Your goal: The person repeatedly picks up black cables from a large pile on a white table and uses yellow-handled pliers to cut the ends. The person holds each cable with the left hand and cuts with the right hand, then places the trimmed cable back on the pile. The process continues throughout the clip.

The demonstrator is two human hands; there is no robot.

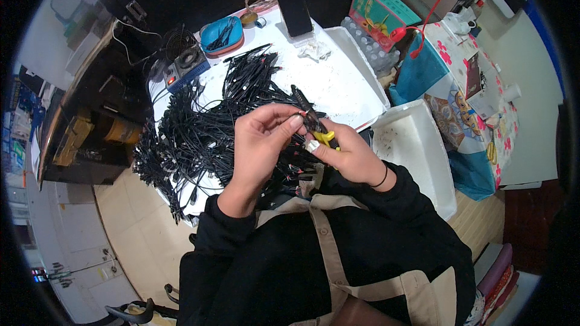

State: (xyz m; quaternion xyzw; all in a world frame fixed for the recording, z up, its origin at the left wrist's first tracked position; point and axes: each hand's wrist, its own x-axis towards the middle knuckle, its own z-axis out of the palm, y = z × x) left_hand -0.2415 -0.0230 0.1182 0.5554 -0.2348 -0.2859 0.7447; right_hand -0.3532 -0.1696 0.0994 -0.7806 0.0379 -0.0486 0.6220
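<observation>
My left hand [267,140] pinches the end of a thin black cable between thumb and fingertips, where a bit of red wire shows. Close against it, my right hand [346,149] is closed around a pair of pliers or wire strippers [325,138] with yellow and black handles. The right thumb has a white wrapping. Which part of the cable the tool touches is hidden by the fingers. Under and left of both hands lies a large heap of black cables [195,131], some ends showing red wire. A separate bundle of black cables [249,74] lies beyond the hands on the white table [335,86].
A blue bowl [222,34] holds black pieces. Near it are a blue device with a lit red switch [186,72] and a propped smartphone [293,9]. Crumpled tissue [315,50] lies on the table. At right stand a white bin [410,145] and a cloth-covered table [503,131].
</observation>
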